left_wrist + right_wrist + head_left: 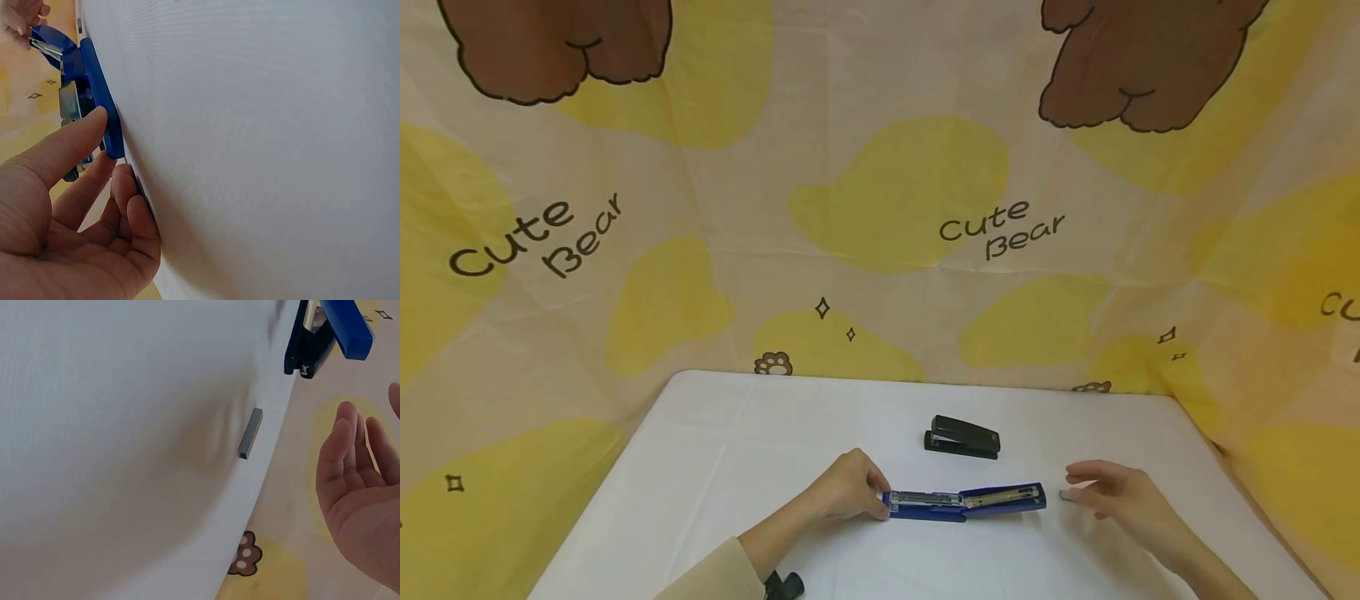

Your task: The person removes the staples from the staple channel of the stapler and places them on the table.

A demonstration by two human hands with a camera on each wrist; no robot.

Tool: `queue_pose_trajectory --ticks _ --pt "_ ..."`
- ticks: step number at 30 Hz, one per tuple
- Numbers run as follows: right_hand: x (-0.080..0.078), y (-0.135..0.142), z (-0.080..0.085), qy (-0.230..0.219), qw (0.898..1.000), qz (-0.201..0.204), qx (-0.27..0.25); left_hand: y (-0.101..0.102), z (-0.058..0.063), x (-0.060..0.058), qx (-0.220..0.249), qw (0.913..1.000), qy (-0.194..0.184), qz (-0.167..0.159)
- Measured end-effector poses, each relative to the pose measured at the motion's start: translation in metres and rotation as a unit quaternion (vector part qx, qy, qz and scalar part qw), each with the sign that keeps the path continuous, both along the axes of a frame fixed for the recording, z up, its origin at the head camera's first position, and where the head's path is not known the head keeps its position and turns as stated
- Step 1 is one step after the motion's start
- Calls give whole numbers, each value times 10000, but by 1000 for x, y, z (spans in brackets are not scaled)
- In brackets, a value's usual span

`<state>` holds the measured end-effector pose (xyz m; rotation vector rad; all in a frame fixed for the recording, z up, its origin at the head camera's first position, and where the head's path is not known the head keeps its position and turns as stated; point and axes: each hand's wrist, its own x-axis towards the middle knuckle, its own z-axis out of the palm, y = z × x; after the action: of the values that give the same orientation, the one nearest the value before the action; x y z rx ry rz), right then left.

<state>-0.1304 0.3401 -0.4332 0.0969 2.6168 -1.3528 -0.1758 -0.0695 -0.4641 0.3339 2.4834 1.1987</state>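
Note:
A blue stapler (964, 500) lies opened out on the white table, its metal staple channel exposed and its top swung back to the right. My left hand (850, 487) pinches the stapler's left end between thumb and index finger; in the left wrist view, the thumb (78, 140) lies against the blue base. Beyond the stapler's right end, a small grey strip of staples (251, 433) rests on the table. Just above and beside it is my right hand (1116, 496), fingers loosely bent. The right wrist view shows this hand (362, 487) apart from the strip, holding nothing.
A black stapler (962, 437) stands on the table behind the blue one. Near my left forearm, a dark object (786, 586) is partly hidden at the bottom edge. A printed cloth (880, 200) hangs behind the table (737, 425).

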Motion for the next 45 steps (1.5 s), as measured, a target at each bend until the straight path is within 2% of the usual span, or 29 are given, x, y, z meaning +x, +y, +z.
queue_pose_trajectory --ticks 6,10,18,31,38,45 --pt "4 -8 -2 323 9970 707 -8 0 -1 1 7 10000 6 -33" --pt "5 -11 -4 464 9923 1133 -211 0 -1 1 -8 10000 24 -38" --pt "4 -17 -9 298 9908 1295 -263 0 -2 0 3 10000 8 5" --pt "2 -20 -17 770 9875 1378 -46 1 1 1 -60 10000 61 -24" --pt "1 -23 -16 717 9896 1244 30 0 1 1 -30 9999 104 -39" --pt "1 -27 -18 722 9889 1298 -38 -6 -3 0 211 9995 194 -104"
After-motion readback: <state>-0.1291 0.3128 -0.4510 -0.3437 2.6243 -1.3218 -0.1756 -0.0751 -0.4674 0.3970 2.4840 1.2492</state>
